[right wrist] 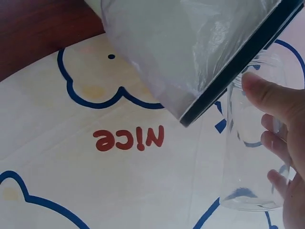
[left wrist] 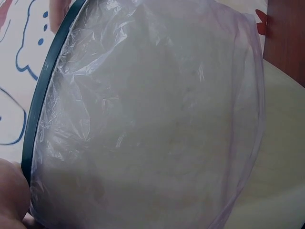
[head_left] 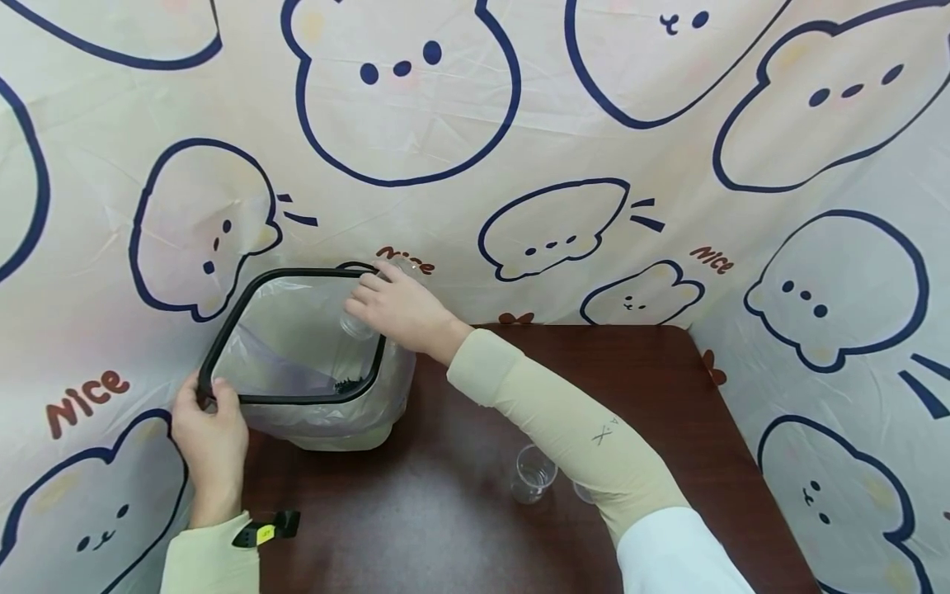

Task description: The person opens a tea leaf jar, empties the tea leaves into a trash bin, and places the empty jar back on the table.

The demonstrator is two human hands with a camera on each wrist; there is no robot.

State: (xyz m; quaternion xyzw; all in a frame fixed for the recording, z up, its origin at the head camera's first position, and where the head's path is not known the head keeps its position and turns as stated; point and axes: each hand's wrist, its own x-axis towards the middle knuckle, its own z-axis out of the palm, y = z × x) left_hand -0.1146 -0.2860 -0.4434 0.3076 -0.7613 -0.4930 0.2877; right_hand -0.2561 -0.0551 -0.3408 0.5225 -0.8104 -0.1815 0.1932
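My left hand [head_left: 211, 437] grips the black rim [head_left: 297, 399] of a bin at its front left corner, thumb on the inner side. Over the right side of the bin, my right hand [head_left: 404, 307] holds a clear jar [right wrist: 250, 176] with its fingers and thumb around it. The jar's threaded mouth points down into the bin, while its base is outside, beyond the rim. A thin translucent liner bag [left wrist: 167, 95] lines the bin and hangs over its outside. Small dark bits [head_left: 347, 384] lie inside, near the front right corner.
On the brown table [head_left: 416, 511] stands a clear cup [head_left: 533, 474] below my right forearm. Another clear item [head_left: 584, 492] is partly hidden by the sleeve. A printed cloth [head_left: 401, 148] hangs behind the bin and along the right side.
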